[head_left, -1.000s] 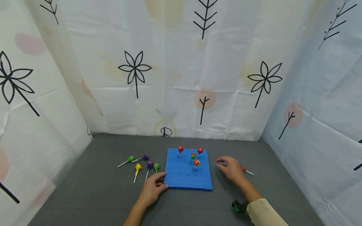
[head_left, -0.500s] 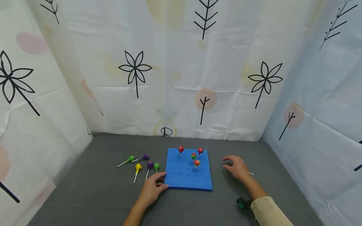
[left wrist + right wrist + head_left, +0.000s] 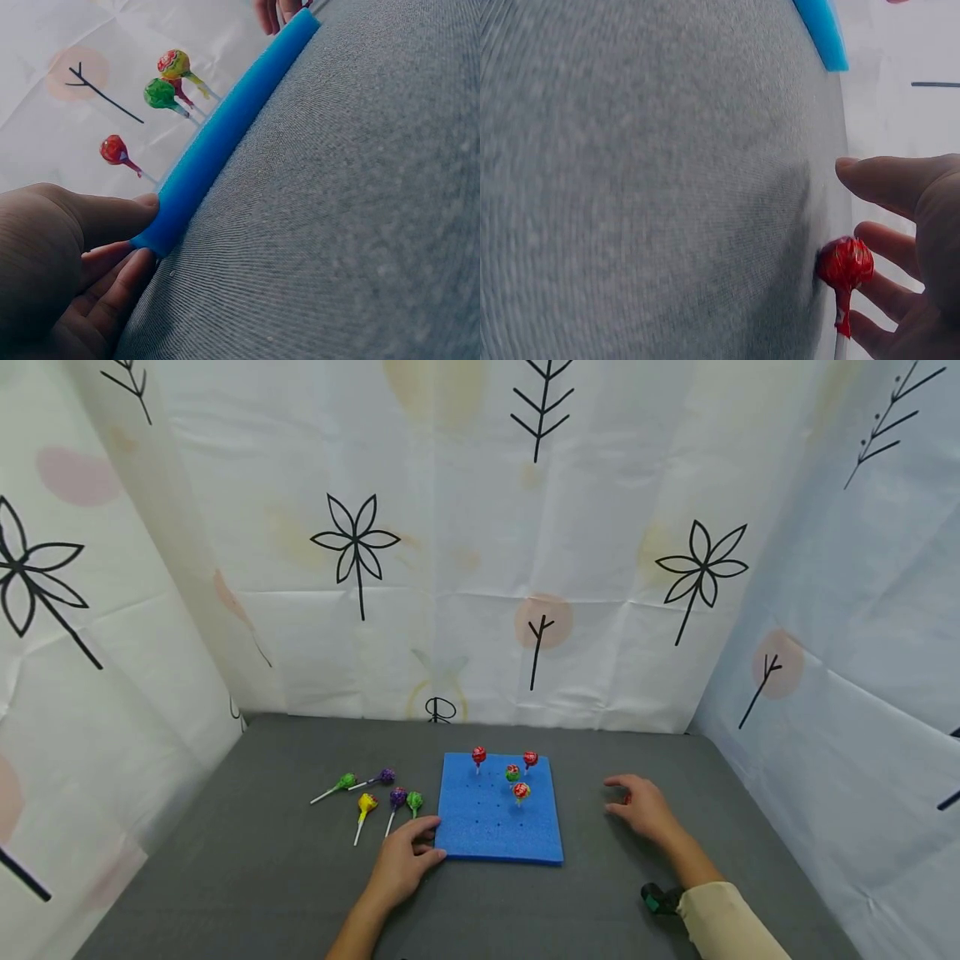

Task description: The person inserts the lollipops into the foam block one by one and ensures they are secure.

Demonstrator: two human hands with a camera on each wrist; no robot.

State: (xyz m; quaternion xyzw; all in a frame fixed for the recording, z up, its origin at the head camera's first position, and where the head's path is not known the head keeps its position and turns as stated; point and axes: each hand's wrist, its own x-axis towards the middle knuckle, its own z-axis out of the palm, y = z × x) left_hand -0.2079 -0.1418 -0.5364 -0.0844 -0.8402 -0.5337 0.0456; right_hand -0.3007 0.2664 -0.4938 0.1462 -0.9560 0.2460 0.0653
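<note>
My left hand (image 3: pixel 401 864) holds the near left corner of a blue foam board (image 3: pixel 465 839), thumb and fingertips at its edge. Several lollipops stand upright in the board, among them a red one (image 3: pixel 478 755) at the back left and a yellow-and-red one (image 3: pixel 173 64). To the right of the board, my right hand (image 3: pixel 643 808) hovers low over the table, thumb and fingers apart. A red lollipop (image 3: pixel 844 264) shows right by its fingers in the right wrist view; the hand hides it in the head view.
Left of the board lie loose lollipops: green (image 3: pixel 347 782), purple (image 3: pixel 386 776) and yellow (image 3: pixel 367 804), with another purple and another green beside them. A black wrist device (image 3: pixel 660 900) sits by the right sleeve. Patterned white cloth (image 3: pixel 450 643) walls the grey table (image 3: pixel 300 893).
My right hand has moved right, away from the board, and now covers the red lollipop in the head view. The left hand and board stay in place.
</note>
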